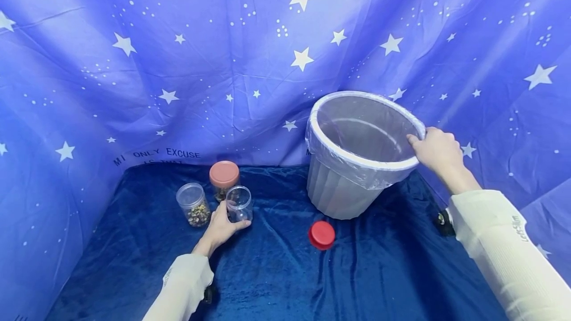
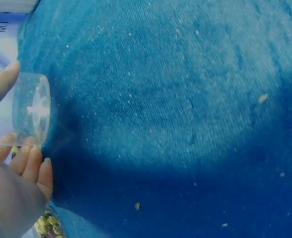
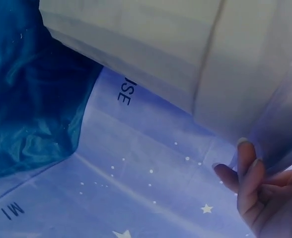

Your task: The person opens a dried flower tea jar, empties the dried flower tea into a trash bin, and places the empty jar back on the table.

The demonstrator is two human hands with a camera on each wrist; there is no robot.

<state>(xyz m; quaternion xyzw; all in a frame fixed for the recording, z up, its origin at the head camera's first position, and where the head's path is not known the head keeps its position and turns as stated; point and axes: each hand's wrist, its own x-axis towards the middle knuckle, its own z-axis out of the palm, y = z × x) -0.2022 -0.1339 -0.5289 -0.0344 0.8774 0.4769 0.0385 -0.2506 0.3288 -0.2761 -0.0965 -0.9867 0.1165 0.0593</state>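
My left hand (image 1: 221, 228) grips a clear empty plastic jar (image 1: 240, 203), thumb on one side and fingers on the other. In the left wrist view the jar (image 2: 33, 106) lies sideways across the picture, its base by the blue cloth. My right hand (image 1: 439, 152) holds the rim of a grey trash can (image 1: 345, 189) lined with a clear bag, thumb over the inside edge. The right wrist view shows the fingers (image 3: 253, 173) curled beneath that rim. A clear-lidded jar of dried bits (image 1: 196, 209) stands left of my left hand; a pink-lidded jar (image 1: 224, 175) stands behind it.
A red lid (image 1: 322, 235) lies on the dark blue cloth (image 1: 276, 281) in front of the trash can. Starry blue fabric (image 1: 250, 63) hangs behind and at both sides. Small crumbs (image 2: 263, 98) dot the cloth.
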